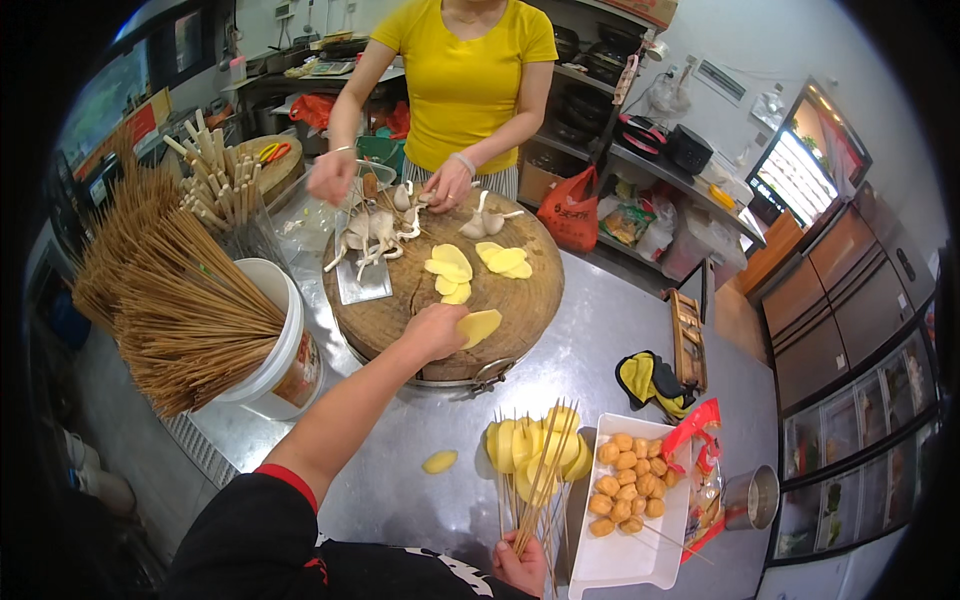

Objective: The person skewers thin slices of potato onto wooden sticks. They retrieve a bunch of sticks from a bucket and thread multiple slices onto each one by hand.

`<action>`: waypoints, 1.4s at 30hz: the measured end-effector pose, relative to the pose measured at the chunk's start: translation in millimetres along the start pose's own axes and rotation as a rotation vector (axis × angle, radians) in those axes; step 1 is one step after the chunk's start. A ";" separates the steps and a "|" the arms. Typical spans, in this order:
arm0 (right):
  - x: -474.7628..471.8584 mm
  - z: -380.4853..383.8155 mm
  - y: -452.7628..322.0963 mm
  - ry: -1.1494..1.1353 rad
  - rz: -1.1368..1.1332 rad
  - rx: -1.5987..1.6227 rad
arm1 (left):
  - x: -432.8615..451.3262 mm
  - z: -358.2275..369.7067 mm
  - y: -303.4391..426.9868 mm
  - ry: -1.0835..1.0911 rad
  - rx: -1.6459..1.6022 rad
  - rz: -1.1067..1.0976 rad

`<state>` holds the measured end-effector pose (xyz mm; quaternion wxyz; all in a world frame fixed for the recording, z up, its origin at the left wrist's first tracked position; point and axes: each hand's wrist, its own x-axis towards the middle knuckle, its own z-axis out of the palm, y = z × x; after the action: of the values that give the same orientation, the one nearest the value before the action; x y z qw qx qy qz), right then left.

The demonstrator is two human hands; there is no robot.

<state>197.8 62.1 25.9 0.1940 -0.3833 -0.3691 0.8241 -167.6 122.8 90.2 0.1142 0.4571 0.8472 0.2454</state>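
My left hand (439,334) reaches over the near edge of a round wooden chopping block (525,315), its fingers on a pale yellow potato slice (480,328). Just beyond it on the block lie two small groups of potato slices (448,264). Low in the view, my right hand (519,564) grips several thin bamboo skewers (534,517). Potato slices (525,446) are threaded near the pointed tops of skewers there; overlap hides which ones the hand holds. One loose potato slice (439,461) rests on the steel table (390,435).
Across the block, a co-worker's hands (448,184) handle mushrooms (371,231) beside a cleaver blade (365,285). A white bucket (289,360) of skewers stands left. At right are a white tray (667,540) of brown balls, a metal cup (752,497) and gloves (651,381).
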 end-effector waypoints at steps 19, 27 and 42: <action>-12.8 31.3 -27.1 -0.041 -0.023 -0.219 | -110.9 27.8 39.3 -0.136 -1.531 -0.363; -13.8 30.0 -19.4 0.058 -0.118 -0.364 | -125.3 33.9 37.5 -0.046 -1.482 -0.286; -10.9 42.8 -15.1 0.095 -0.516 -0.550 | -144.0 50.3 44.0 0.103 -1.712 -0.322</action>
<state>172.1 45.6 61.2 0.3018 -0.3532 -0.6514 0.5999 -34.8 39.2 65.7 0.4132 0.0773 0.4299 0.7991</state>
